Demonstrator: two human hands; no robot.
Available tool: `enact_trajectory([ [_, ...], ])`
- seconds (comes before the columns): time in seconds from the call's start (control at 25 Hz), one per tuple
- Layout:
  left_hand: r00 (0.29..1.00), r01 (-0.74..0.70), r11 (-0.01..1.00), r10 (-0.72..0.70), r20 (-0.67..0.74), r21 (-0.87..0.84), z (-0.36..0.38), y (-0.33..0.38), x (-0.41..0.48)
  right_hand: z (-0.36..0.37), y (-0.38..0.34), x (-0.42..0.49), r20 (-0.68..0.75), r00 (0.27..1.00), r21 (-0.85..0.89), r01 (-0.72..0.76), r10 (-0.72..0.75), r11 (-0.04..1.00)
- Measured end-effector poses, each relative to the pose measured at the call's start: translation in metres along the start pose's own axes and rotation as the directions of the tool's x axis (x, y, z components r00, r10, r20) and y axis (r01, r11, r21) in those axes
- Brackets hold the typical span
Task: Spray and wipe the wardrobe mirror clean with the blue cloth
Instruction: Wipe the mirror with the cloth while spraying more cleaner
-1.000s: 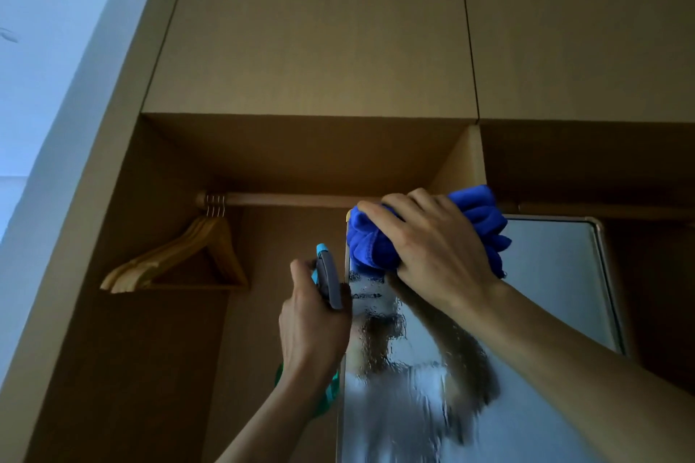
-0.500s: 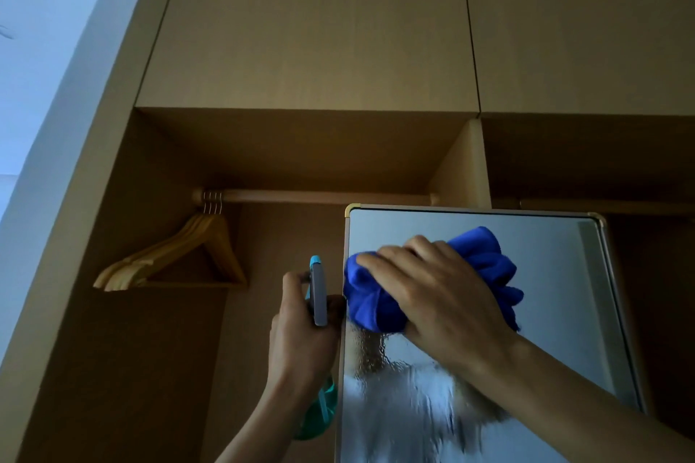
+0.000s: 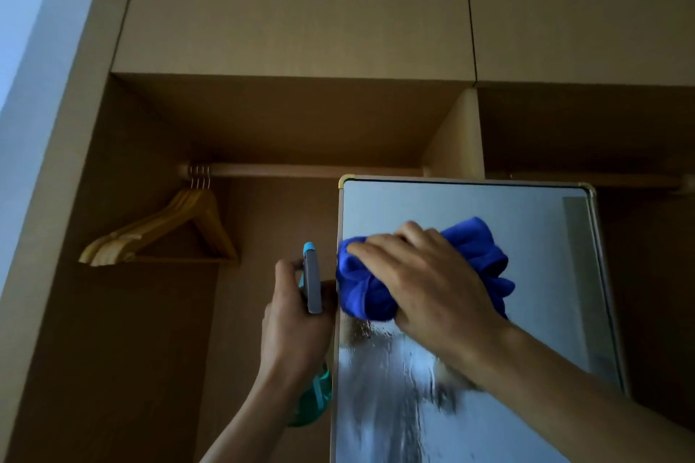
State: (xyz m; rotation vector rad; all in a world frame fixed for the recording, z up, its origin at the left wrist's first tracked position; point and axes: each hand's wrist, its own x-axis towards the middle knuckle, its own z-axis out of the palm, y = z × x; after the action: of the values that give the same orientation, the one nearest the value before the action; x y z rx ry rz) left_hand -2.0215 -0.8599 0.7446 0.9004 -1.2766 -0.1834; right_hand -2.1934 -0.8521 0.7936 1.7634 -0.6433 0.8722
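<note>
From the left, by count: one pale wall (image 3: 22,49), one bunch of wooden hangers (image 3: 161,233) with what looks like four metal hooks, two rails, one spray bottle (image 3: 312,278), two hands, one blue cloth (image 3: 477,252), one mirror (image 3: 545,237), and two closed upper doors (image 3: 293,4) above.

Hangers packed close together at the left end of the left rail (image 3: 319,170), well apart from both hands.

Just beside the mirror's left edge, the left hand (image 3: 295,327) holding the spray bottle upright. Fingers curled tight around the neck under the grey head. Blue nozzle tip on top, teal body showing below the wrist. Cannot tell if a finger lies on the trigger.

On the upper left part of the glass, the blue cloth bunched into a ball, touching the mirror and reaching its left edge. On top of it the right hand (image 3: 425,282), fingers a little spread and curved over the folds, gripping them. Cloth sticking out past the fingertips at the left and behind the knuckles at the upper right.

Glass above and right of the cloth clear; below it wet, with drops and streaks running down. Thin metal frame (image 3: 598,237) with gold-coloured corners. Mirror standing in front of the partition (image 3: 457,139) between two open compartments of a brown wooden wardrobe (image 3: 113,350). Right rail (image 3: 639,182) just behind the mirror's top corner. Dim light.
</note>
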Motion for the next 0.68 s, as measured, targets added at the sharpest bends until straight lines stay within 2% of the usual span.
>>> enact_trajectory([
  [0.2,0.999,0.013,1.000,-0.014,0.032,0.024,-0.003,0.001,-0.006,0.004,-0.011,-0.026,-0.023,0.999,-0.033,0.027,-0.028,0.999],
  [0.48,1.000,0.004,0.994,-0.003,-0.006,0.108,-0.002,0.020,-0.015,-0.007,0.025,0.040,-0.067,0.991,-0.118,-0.124,0.117,0.985],
  [0.68,0.999,0.006,0.994,-0.001,-0.045,0.113,0.002,0.032,-0.015,-0.009,0.035,0.066,-0.074,0.992,-0.142,-0.114,0.105,0.983],
])
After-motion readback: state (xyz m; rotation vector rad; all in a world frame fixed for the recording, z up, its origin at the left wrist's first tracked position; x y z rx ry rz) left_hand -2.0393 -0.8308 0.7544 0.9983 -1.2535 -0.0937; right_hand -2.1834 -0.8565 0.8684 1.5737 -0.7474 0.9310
